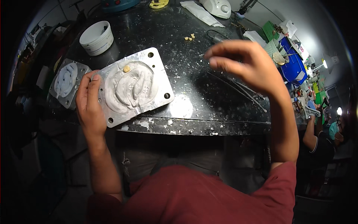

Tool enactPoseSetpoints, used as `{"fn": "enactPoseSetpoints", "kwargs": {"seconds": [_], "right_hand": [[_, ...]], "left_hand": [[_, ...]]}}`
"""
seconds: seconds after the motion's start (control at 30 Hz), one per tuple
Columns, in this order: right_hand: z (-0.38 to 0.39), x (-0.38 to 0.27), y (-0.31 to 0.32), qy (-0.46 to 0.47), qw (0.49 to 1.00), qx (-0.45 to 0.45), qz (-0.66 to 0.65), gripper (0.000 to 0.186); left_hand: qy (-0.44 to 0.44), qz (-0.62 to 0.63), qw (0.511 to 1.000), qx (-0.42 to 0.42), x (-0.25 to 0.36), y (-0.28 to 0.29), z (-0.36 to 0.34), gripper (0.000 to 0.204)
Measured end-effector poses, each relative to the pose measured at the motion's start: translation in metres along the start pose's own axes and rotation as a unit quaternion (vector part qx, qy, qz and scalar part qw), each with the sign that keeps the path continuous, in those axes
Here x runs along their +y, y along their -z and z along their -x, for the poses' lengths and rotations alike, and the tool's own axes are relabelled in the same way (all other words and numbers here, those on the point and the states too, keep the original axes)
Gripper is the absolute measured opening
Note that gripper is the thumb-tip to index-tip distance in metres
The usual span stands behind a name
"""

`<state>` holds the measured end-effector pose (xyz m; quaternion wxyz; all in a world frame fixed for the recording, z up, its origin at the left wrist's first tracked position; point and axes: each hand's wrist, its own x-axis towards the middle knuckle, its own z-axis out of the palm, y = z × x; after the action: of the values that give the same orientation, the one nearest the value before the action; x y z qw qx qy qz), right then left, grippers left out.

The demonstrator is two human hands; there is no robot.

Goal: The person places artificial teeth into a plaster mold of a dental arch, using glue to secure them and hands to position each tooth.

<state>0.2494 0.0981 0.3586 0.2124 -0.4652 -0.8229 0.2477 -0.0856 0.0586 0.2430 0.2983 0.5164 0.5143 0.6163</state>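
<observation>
My left hand [90,102] is closed on the left edge of a metal denture flask half [161,80], thumb on top, and holds it tilted at the table's front edge. White plaster [112,91] fills the flask half, shaped in a horseshoe-like ridge with a hollow. One small yellowish tooth-like piece [126,69] lies on the plaster's far side. Over the table to the right hovers my right hand [257,63], its fingers curved toward the thumb. Motion smears the fingertips, so whether anything is between them cannot be made out. Beneath it lie thin long-handled tools [244,89].
Left of me lies another plaster-filled flask half [67,80], with a white tub [97,41] behind it. Several small yellowish pieces [190,37] sit farther back. A white device [218,7], a blue bin [292,61] and plaster crumbs are around. Another person [322,142] is at far right.
</observation>
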Motion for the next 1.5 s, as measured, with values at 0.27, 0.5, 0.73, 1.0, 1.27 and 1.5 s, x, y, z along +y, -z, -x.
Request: {"fn": "enactPoseSetpoints", "kwargs": {"seconds": [0.27, 0.5, 0.73, 1.0, 1.27, 1.5], "right_hand": [[-0.105, 0.060, -0.024, 0.020, 0.971, 0.009, 0.238, 0.018], [-0.113, 0.078, -0.029, 0.093, 0.958, 0.018, 0.271, 0.013], [-0.079, 0.025, -0.032, 0.143, 0.968, 0.115, 0.171, 0.016], [-0.011, -0.054, -0.089, 0.211, 0.943, 0.117, 0.229, 0.021], [-0.009, -0.062, -0.097, 0.214, 0.930, 0.129, 0.270, 0.022], [-0.014, -0.066, -0.095, 0.196, 0.938, 0.102, 0.266, 0.023]], "left_hand": [[0.003, 0.016, 1.000, 0.004, -0.007, -0.002, -0.001, 0.028], [-0.007, 0.025, 1.000, -0.004, 0.000, -0.003, 0.002, 0.028], [-0.029, 0.026, 0.999, -0.011, -0.004, -0.005, 0.001, 0.028], [-0.021, 0.032, 0.999, 0.010, 0.000, -0.008, 0.004, 0.028], [-0.025, 0.026, 0.999, 0.013, -0.002, -0.007, 0.005, 0.027], [-0.038, 0.007, 0.999, 0.019, -0.004, -0.005, 0.005, 0.026]]}}
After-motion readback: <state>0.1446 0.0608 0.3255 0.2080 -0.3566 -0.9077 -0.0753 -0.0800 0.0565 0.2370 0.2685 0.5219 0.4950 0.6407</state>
